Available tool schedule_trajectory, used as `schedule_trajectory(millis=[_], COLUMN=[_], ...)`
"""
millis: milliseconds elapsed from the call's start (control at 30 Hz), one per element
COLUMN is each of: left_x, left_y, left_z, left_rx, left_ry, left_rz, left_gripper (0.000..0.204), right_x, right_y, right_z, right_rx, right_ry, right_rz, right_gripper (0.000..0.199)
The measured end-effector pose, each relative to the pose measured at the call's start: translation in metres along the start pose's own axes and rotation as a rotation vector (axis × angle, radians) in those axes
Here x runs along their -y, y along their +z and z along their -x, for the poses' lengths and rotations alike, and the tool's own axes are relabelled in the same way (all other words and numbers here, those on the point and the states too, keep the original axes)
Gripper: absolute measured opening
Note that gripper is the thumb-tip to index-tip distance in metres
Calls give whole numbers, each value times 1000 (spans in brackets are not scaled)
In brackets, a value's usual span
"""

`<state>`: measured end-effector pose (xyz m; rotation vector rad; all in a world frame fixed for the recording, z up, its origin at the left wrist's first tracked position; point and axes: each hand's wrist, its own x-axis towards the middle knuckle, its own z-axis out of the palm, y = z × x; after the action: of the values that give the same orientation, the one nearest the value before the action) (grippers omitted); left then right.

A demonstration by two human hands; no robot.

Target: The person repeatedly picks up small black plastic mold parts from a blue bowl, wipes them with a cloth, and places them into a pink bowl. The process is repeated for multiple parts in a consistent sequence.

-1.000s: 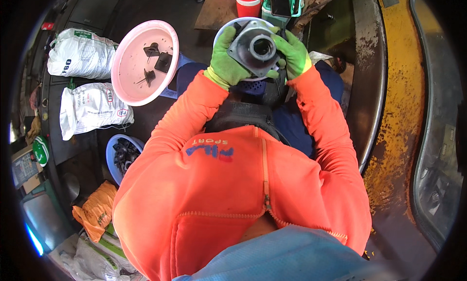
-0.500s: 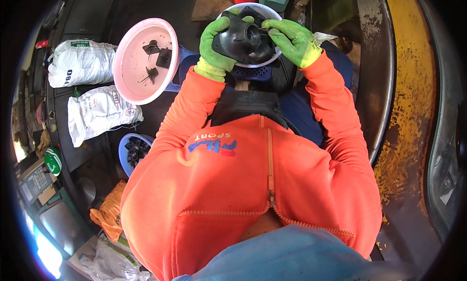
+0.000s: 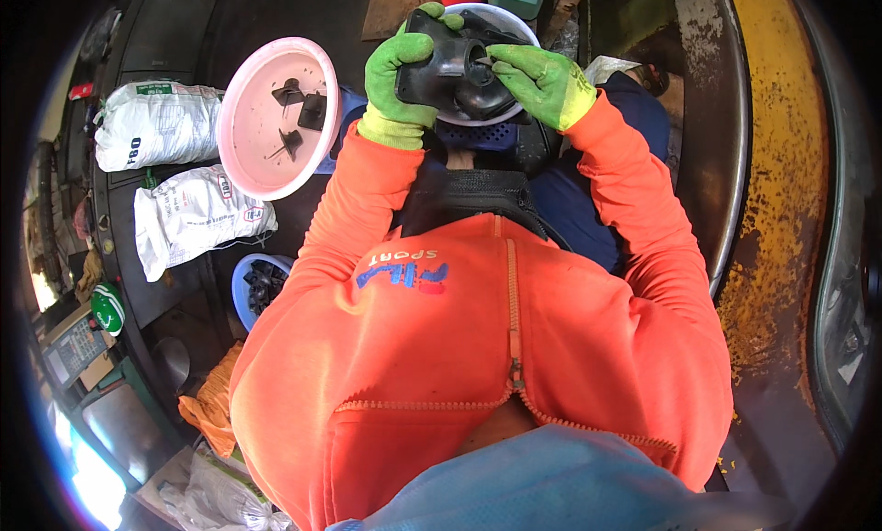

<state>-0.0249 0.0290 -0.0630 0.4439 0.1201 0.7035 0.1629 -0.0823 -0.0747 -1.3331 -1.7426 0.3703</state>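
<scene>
Our right hand (image 3: 542,83) has come in toward the left since half a second ago, and its fingertips now sit at the mouth of the collar (image 3: 462,62) on the black part (image 3: 432,79) instead of just beside it. Our left hand (image 3: 395,81) has shifted only slightly left, with the part in its grip.

That part is raised in front of us, over the pale basin (image 3: 531,33), where more black parts (image 3: 482,23) lie. Our left fingers are clamped on its flange and body. Our right thumb and forefinger are pinched together on what seems a small thin piece (image 3: 485,61), too small to identify.

We judge this to be close work on the collar's edge. To do it well, we should keep the left grip firm and clear of the mouth, brace the right hand lightly against the part, use short, gentle movements, and turn the part to meet the fingertips rather than bend the wrist.

Compared with a second ago, both hands no longer cup the part from either side: the left alone bears it, and the collar is tipped toward our right hand. The three small black pieces (image 3: 310,111) in the pink basin (image 3: 257,159) lie unchanged.
</scene>
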Motion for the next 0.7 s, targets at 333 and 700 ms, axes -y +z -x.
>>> schedule_trajectory(millis=[333,700], left_x=[1,-1], left_y=[15,15], left_z=[-3,-16], left_rx=[41,275], left_ry=[262,510], left_rz=[-293,-630], left_gripper=[55,59], right_x=[13,49], right_y=[14,-3], right_z=[4,-2], right_rx=[-23,57], right_ry=[297,644], right_rz=[-509,-899], right_gripper=[32,29])
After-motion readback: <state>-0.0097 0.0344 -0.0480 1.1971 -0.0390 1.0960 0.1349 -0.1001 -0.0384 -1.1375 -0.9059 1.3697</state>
